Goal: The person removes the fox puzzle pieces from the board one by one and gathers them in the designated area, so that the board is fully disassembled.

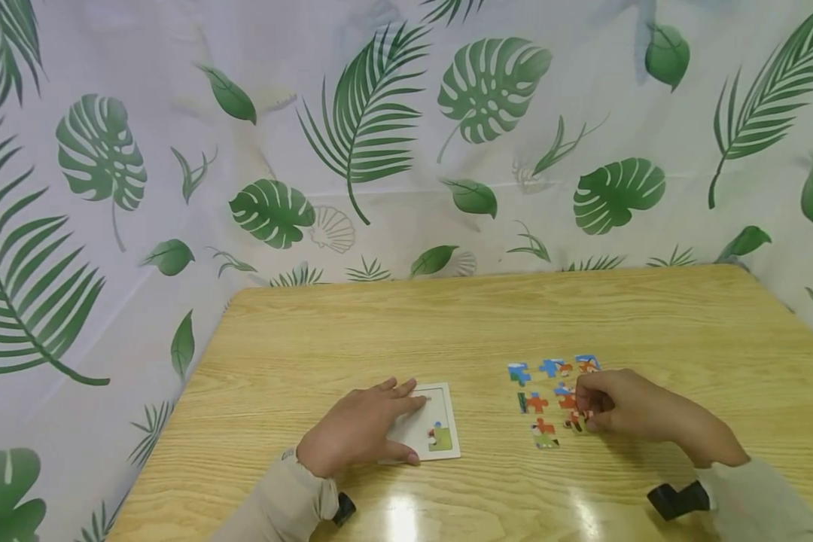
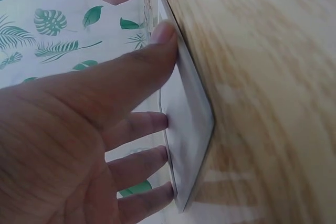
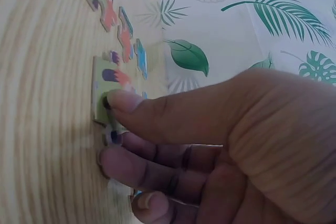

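Under my left hand (image 1: 362, 429) lies a flat white puzzle board (image 1: 448, 403) with a thin inner outline. One green corner puzzle piece (image 1: 440, 438) sits in its lower right corner. The fingers of that hand are spread on the board, and the thumb rests at its near edge, as the left wrist view (image 2: 181, 129) also shows. My right hand (image 1: 626, 406) is over the right side of a group of loose puzzle pieces (image 1: 537, 403). Its thumb and curled fingers pinch at a puzzle piece (image 3: 111, 136) low on the table, largely hidden. A green piece (image 3: 102, 87) lies beside the thumb.
The loose pieces, blue, orange and green, lie in rough rows on the wood-grain table (image 1: 352, 331), right of the board. A white cloth with green leaves (image 1: 393, 226) hangs behind the table. Black wrist devices (image 1: 677, 500) sit below both sleeves.
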The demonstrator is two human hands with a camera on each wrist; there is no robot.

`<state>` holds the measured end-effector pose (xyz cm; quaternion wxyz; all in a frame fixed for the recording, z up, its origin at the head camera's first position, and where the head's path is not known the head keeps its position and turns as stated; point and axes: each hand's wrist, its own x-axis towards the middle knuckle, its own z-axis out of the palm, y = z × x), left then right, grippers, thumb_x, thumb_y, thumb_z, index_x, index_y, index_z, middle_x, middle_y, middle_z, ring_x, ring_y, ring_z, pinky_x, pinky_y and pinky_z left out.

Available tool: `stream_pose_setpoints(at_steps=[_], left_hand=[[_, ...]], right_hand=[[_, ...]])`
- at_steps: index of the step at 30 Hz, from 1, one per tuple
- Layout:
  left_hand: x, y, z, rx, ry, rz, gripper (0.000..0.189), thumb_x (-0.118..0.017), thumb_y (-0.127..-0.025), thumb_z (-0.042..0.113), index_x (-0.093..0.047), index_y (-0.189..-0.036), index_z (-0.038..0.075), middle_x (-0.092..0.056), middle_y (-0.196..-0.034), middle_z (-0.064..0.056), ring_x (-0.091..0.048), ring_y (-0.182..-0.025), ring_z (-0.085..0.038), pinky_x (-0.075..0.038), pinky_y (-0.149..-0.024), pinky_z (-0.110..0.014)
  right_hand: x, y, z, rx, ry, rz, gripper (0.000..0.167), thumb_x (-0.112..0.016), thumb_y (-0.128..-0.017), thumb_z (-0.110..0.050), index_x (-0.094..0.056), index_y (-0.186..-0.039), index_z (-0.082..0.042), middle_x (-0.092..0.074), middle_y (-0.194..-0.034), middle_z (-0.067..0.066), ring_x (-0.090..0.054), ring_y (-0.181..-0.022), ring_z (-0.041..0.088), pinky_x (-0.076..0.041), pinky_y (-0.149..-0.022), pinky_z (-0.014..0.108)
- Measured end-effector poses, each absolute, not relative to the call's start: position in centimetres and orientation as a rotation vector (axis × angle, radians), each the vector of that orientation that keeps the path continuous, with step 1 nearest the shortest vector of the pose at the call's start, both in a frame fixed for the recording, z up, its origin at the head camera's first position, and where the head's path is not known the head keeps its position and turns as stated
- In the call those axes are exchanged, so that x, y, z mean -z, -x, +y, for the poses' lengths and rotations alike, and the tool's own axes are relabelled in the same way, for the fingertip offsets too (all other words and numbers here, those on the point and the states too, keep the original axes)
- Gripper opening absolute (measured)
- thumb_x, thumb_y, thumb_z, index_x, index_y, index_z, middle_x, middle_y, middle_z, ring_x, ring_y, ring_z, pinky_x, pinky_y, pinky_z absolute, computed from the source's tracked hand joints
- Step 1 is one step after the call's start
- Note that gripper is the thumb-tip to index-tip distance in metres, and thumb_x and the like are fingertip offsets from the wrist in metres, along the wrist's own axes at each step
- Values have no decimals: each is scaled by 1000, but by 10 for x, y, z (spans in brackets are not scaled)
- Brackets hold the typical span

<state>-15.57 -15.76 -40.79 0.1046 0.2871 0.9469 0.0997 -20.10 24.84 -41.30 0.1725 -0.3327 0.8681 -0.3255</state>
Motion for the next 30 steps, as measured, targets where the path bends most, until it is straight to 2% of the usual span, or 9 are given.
stream_pose_setpoints(at_steps=[9,21,30], left_hand=[[407,159,-157,-287,-821,2791,85,-81,-82,55,-52,-155,22,-39,-163,-3,-38,-149,-31,-42,-110,-57],[407,158,-156,-261,-797,2776,85,-80,-82,57,-52,-155,24,-39,-163,-2,-37,-150,-30,-41,-110,-57],[406,158,-156,-283,-781,2782,85,-80,-82,58,-52,-155,24,-39,-163,-2,-37,-150,-29,-41,-111,-55]], right_hand=[[398,198,238,813,948,2590,12,-72,-95,-3,-65,-102,-9,-58,-81,-6,-49,-67,5,-44,-56,27],[395,191,183,938,1040,2489,5,-70,-100,-14,-65,-99,-12,-63,-78,-4,-57,-62,5,-49,-54,25],[391,185,116,818,1106,2467,28,-74,-98,-17,-63,-119,-3,-60,-82,-8,-53,-63,3,-49,-58,25]])
